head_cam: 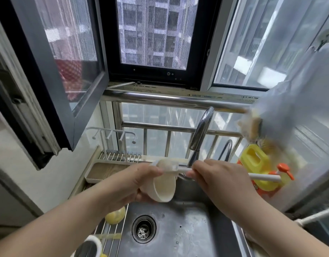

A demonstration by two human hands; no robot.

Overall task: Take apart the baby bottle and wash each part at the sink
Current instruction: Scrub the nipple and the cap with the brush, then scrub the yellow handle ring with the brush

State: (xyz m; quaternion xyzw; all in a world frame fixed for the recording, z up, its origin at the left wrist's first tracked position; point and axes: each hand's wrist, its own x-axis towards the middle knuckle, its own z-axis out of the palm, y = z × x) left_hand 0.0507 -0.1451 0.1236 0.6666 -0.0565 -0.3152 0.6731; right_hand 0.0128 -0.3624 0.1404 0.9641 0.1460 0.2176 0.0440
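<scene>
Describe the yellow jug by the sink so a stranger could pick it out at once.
Start at the steel sink and follow its tall curved faucet to the right. There, against the window railing, stands the yellow jug with a built-in handle. An orange pump bottle stands right beside it; the jug is the taller, squarer one with no pump.

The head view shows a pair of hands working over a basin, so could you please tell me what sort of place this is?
Most likely a home kitchen, at the sink by a window. A steel sink with a drain, a curved faucet above it, and a yellow detergent jug beside it point that way.
</scene>
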